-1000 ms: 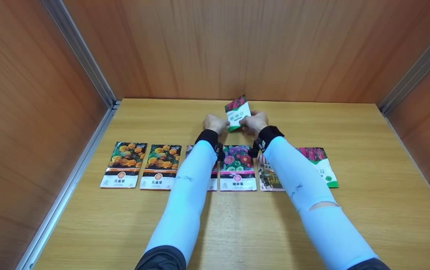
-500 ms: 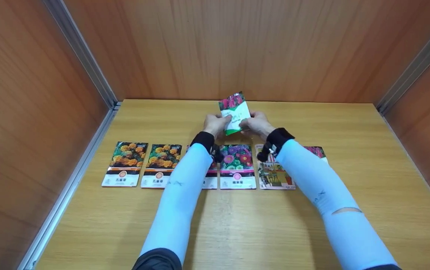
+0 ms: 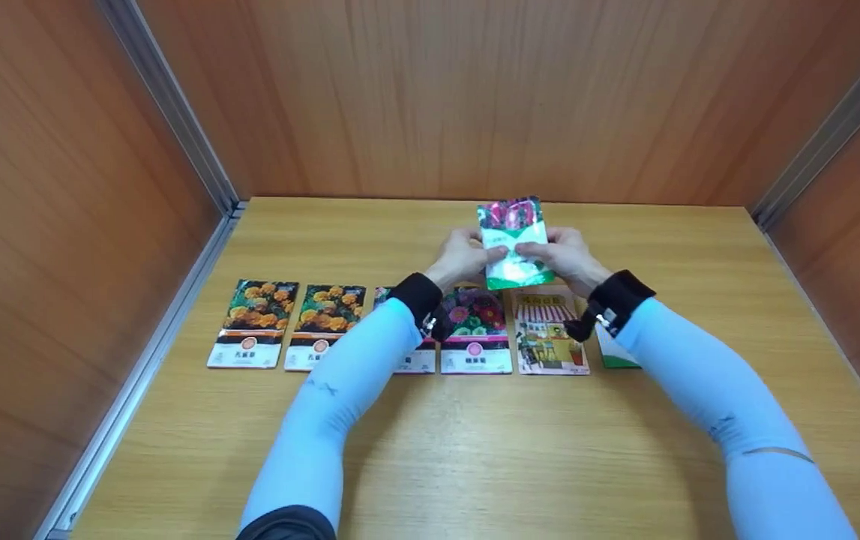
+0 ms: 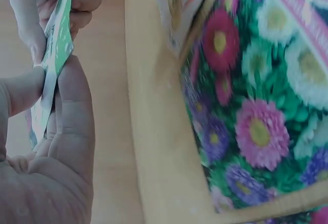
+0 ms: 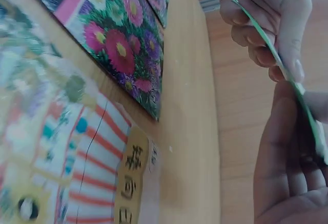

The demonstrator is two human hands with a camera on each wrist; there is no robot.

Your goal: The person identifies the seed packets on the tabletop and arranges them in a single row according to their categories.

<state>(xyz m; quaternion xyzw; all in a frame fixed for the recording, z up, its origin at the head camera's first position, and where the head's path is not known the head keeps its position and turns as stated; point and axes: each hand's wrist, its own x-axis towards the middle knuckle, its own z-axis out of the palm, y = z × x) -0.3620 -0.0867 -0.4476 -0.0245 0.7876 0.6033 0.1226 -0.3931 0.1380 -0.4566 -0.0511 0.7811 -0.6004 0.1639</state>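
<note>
Both hands hold one seed packet (image 3: 512, 225) above the table, its pink-flower top tilted toward the back wall. The left hand (image 3: 463, 256) pinches its left side, thumb on the white front and fingers behind. My right hand (image 3: 570, 256) grips the right side the same way. In the left wrist view the packet (image 4: 62, 44) shows nearly edge-on between thumb and fingers. Seen from the right wrist, the packet (image 5: 266, 39) is a thin green-edged strip. Just below the hands lie an aster packet (image 3: 474, 330) and a striped-awning packet (image 3: 552, 334).
Two orange marigold packets (image 3: 253, 324) lie at the left of the row. Another aster packet (image 3: 416, 358) is partly under the left arm. A green-edged packet (image 3: 615, 352) is mostly hidden by the right wrist. Wood panels (image 3: 444, 97) enclose the table (image 3: 444, 450).
Both hands have moved right and a little nearer with the packet, which now stands straighter and faces the head camera. The awning packet has come into fuller view; the rightmost packet is more covered.
</note>
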